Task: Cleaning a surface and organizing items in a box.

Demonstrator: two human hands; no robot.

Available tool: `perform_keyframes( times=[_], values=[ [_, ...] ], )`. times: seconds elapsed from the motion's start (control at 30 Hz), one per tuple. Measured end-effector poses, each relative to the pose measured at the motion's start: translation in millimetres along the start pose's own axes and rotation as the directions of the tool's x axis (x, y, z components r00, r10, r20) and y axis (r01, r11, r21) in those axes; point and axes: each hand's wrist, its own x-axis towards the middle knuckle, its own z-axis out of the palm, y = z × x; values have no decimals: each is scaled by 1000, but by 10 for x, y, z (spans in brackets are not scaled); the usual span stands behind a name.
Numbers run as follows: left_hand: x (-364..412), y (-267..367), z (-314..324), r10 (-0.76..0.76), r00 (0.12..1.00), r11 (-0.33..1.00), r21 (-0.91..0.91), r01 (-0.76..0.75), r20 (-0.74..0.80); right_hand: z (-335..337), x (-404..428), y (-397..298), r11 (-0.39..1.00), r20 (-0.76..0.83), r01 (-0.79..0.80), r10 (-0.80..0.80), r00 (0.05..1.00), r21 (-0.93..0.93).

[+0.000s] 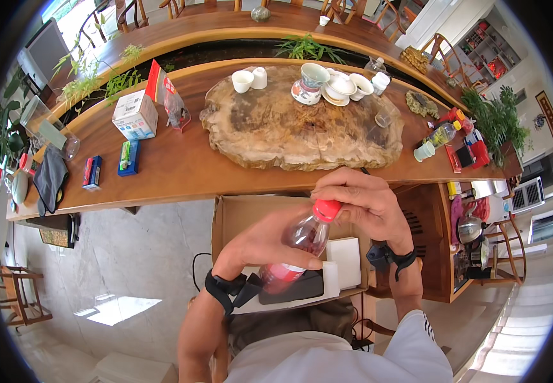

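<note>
A clear plastic bottle [308, 234] with a red cap [327, 209] and a red-and-white label is held tilted in front of my chest. Small dark red contents show through its wall, too blurred to name. My left hand [269, 239] wraps around the bottle's body, thumb across its front. At the neck, the fingers of my right hand [365, 201] grip the red cap. Below the bottle sits an open cardboard box [238, 218] on or near my lap, with white cartons [344, 262] and a dark flat object [295, 287] in it.
A wooden table [171, 167] spans the view ahead. On it a rough-edged slab tea tray [305, 139] carries several cups and a lidded gaiwan [338, 86]. A white box [135, 114] and a red-topped bag [173, 103] stand left; a yellow-capped bottle [441, 134] stands right.
</note>
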Motion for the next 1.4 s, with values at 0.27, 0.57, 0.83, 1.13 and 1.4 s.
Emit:
perform_keyframes(
  times=[0.27, 0.57, 0.83, 1.13, 1.4],
  values=[
    [67, -32, 200, 86, 976, 945, 327, -16, -199, -41, -81, -33, 996, 34, -90, 91, 995, -15],
    [274, -351, 355, 414, 791, 614, 780, 122, -450, 406, -165, -21, 949, -265, -266, 216, 940, -168],
    [221, -310, 241, 259, 874, 707, 697, 119, -411, 293, -173, -31, 918, -252, -393, 371, 894, -43],
    [135, -135, 192, 89, 971, 925, 380, 2, -222, -94, -114, 26, 986, 70, -140, 147, 987, -95],
    [125, -123, 213, 66, 964, 900, 433, 54, -256, 17, -140, -15, 962, 67, -247, 256, 964, -119]
  ],
)
